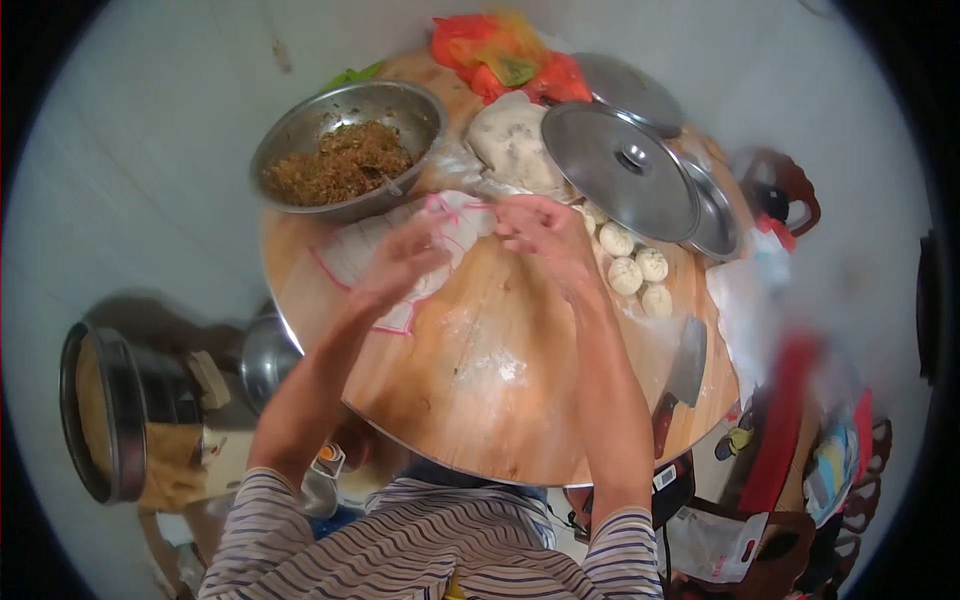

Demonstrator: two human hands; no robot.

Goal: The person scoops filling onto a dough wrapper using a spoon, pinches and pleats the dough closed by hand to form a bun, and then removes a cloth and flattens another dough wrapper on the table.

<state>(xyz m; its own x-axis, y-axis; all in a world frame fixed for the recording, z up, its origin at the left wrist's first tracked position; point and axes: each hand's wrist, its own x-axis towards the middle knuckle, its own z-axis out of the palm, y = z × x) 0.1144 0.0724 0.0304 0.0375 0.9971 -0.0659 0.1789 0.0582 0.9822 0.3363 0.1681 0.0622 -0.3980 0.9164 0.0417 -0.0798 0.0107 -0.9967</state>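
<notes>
A white cloth [352, 250] with pink edging lies rumpled on the wooden board, its upper part bunched up between my hands. My left hand [415, 250] is over this cloth, fingers curled at its pink edge and somewhat blurred. With thumb and fingers pinched together, my right hand [548, 232] grips the cloth's upper right edge. A steel bowl [425, 118] of brown minced filling [345, 165] stands beyond my left hand. Several pale round dough buns [625, 275] sit just right of my right hand. A large lump of dough [515, 140] rests behind the hands.
A round wooden board [480, 400] carries everything, with flour smears near its middle. A cleaver [685, 365] lies at its right edge. A steel lid [620, 165] leans over a steel pan [715, 215]. Red plastic bags [510, 60] are at the back. Dark pot [120, 410] at lower left.
</notes>
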